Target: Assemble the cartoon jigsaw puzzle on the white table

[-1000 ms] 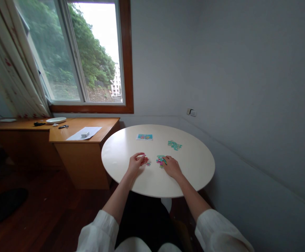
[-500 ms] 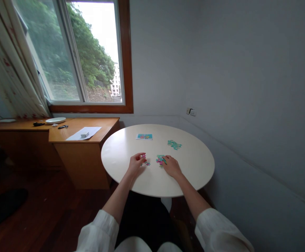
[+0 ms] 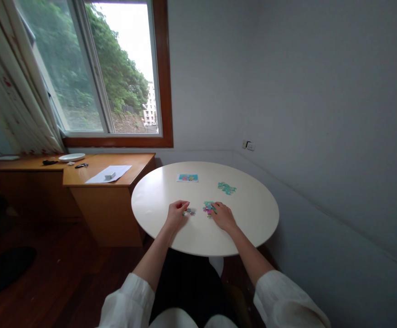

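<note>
I sit at a round white table [image 3: 253, 223]. My left hand [image 3: 176, 212] rests on it with fingers curled, touching a few small pink and teal puzzle pieces [image 3: 189, 212]; whether it grips one is too small to tell. My right hand [image 3: 223, 215] lies next to a joined cluster of pink and teal pieces [image 3: 208, 207], fingertips on its edge. Farther back lie a loose teal pile of pieces [image 3: 227, 187] and a small picture card [image 3: 188, 177].
A wooden desk [image 3: 116, 200] stands left of the table with a paper sheet [image 3: 99, 175], a small grey box [image 3: 110, 175] and a white plate [image 3: 71, 157]. A window [image 3: 116, 73] with a curtain is behind it. Grey walls close the right side.
My left hand has lowered slightly onto the table and its fingers have curled closer over the small pieces. My right hand has hardly moved.
</note>
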Tool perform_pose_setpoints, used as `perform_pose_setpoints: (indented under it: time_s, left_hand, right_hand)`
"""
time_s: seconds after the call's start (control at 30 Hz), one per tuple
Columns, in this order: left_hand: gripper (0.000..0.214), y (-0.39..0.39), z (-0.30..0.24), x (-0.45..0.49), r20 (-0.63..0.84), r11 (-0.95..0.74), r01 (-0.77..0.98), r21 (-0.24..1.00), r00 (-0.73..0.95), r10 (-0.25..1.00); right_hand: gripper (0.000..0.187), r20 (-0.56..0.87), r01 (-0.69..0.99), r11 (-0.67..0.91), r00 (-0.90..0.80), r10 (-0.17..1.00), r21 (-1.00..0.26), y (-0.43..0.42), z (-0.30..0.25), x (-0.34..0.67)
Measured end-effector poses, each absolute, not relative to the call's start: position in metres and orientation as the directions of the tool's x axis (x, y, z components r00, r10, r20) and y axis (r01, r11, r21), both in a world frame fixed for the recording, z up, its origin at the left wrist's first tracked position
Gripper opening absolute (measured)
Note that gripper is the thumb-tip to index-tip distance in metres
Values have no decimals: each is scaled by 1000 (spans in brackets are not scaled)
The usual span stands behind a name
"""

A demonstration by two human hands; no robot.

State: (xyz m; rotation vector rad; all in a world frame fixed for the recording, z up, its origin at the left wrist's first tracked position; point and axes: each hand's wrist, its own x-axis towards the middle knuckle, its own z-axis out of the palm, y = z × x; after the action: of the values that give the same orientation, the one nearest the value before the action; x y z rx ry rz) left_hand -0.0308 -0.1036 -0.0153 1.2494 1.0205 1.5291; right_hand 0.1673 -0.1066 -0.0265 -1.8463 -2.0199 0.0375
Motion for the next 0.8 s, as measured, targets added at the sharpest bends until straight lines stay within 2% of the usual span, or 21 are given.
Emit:
perform_pose_setpoints:
  time_s: [0.8]
  left_hand:
    - [39, -98, -20, -31, 227, -238, -195, 951, -80, 971]
  right_hand:
    - [37, 268, 948, 124, -43, 962, -292, -105, -28, 168]
